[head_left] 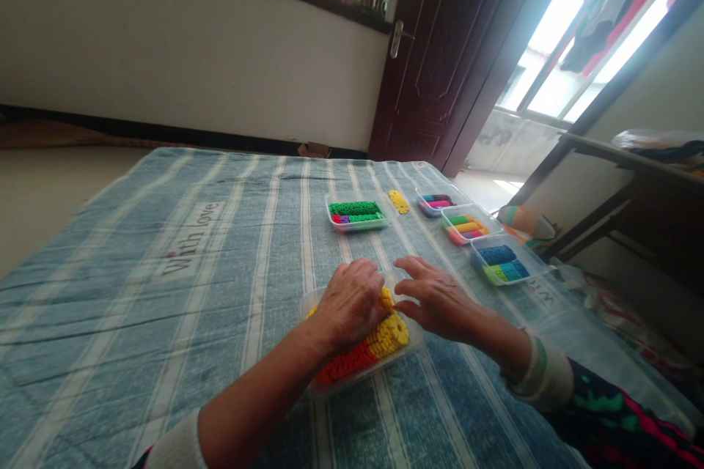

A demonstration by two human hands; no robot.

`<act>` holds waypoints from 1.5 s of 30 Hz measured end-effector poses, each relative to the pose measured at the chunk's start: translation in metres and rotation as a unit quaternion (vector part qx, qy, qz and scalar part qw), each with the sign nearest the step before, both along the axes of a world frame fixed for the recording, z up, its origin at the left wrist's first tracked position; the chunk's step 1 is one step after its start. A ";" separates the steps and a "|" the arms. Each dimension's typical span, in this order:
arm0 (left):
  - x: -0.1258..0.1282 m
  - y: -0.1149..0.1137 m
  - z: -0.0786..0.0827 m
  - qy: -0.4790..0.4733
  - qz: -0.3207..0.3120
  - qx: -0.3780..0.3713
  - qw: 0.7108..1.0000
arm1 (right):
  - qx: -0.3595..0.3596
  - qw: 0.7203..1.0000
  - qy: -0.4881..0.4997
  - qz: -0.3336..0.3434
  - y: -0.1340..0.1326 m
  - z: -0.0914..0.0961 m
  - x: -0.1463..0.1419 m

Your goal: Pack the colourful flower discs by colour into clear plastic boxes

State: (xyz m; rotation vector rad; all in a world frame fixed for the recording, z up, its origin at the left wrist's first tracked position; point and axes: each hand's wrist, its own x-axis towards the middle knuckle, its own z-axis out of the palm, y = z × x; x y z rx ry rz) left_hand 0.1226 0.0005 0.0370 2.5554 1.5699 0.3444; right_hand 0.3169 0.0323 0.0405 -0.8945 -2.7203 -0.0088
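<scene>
Right in front of me, a clear plastic container (352,383) holds rows of stacked flower-shaped plastic discs. Its yellow discs (391,337) lie towards the right, and its red discs (346,364) run along the near side. My left hand (352,302) is over the container, its fingers curled down among the yellow discs; whatever they grip is hidden behind the hand. At the container's right rim hovers my right hand (432,295), fingers apart, thumb and fingertips close to the yellow discs, with nothing visible in it.
Beyond it stands another container (357,226) with green, red and purple rows. A small group of yellow discs (398,201) lies on the striped cloth (231,293). Three more containers (504,261) line the right side. A dark door (429,51) and a shelf (632,161) stand beyond.
</scene>
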 end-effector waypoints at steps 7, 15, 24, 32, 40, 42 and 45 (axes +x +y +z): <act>0.001 0.001 -0.001 -0.013 -0.006 0.004 1.000 | -0.075 0.991 -0.080 -0.072 -0.003 0.007 -0.014; 0.002 0.000 -0.001 -0.002 -0.012 0.009 1.000 | -0.148 0.979 -0.113 -0.086 -0.006 0.022 -0.020; 0.002 0.000 0.000 0.025 -0.016 0.006 1.000 | -0.167 0.978 -0.090 -0.085 -0.002 0.017 -0.021; 0.004 0.000 -0.001 0.024 -0.014 0.018 0.999 | -0.190 0.975 -0.081 -0.079 0.000 0.018 -0.017; 0.006 -0.002 0.005 0.018 -0.016 0.008 1.000 | -0.192 0.977 -0.054 -0.079 -0.001 0.016 -0.020; 0.003 -0.001 0.006 0.011 -0.019 0.010 1.000 | -0.192 0.977 -0.042 -0.078 -0.002 0.014 -0.019; -0.006 0.002 0.007 -0.017 -0.021 0.012 1.000 | -0.178 0.981 -0.011 -0.078 -0.001 0.009 -0.014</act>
